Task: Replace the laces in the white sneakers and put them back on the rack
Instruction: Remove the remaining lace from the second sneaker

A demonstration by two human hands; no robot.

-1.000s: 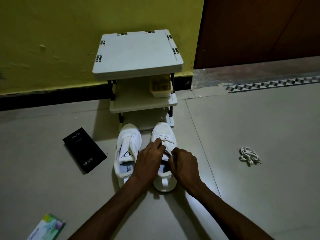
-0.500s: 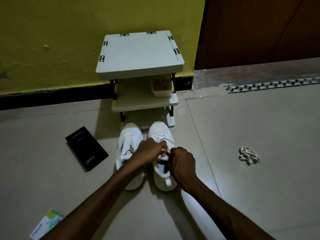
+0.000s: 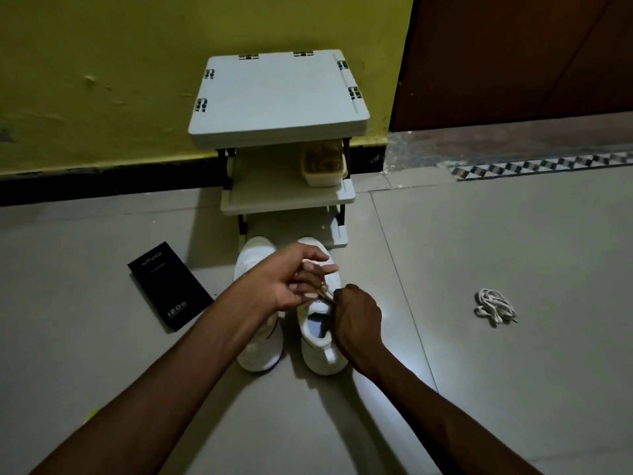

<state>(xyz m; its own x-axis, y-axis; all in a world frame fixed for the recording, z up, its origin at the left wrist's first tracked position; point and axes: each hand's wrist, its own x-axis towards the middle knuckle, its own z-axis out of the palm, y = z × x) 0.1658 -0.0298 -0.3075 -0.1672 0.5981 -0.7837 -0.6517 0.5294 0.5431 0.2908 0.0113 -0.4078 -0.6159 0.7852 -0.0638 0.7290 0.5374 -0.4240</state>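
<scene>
- Now: white sneakers (image 3: 257,353) on floor (image 3: 513,389), toes at rack (image 3: 281,97) near edge; open floor to the right.
- Right hand (image 3: 358,315) and left hand (image 3: 291,281) fingers pinch lace (image 3: 327,291).
- Left hand has turned palm-up since earlier.

Open floor (image 3: 479,371) flanks the sneakers (image 3: 322,358); rack (image 3: 279,97) ahead, box (image 3: 169,286) left, laces (image 3: 495,306) right.

Rack (image 3: 279,97) against wall (image 3: 102,63). Sneakers (image 3: 255,253) side by side on floor (image 3: 513,234) just before rack. Box (image 3: 169,284) front-left of rack, lace bundle (image 3: 495,306) well front-right. Tub (image 3: 323,166), maybe filled, on rack's middle shelf, right end.
</scene>
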